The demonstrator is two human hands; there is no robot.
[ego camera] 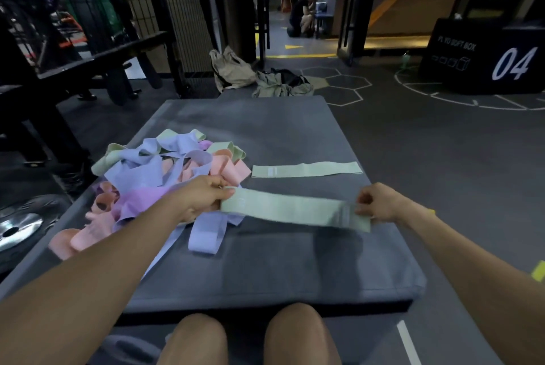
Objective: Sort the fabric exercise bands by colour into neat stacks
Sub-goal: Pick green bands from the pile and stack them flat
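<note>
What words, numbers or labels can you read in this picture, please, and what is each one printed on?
"04": large white numerals on the side of the black box at the far right.
"SOFT BOX": small white letters on the same box, above some cube icons; the word before it is too blurred to read.
White label patch on the flat green band on the mat: too small to read.
Patch on the green band held in both hands: blurred, unreadable.

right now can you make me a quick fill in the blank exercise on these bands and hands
1. Both hands, the left hand and the right hand, hold one stretched fabric band whose colour is ____.
2. The flat green fabric band already laid out alone lies on the grey padded ____.
3. The tangled heap of unsorted bands lies beside the ____ hand.

Missing words: green; mat; left
</note>
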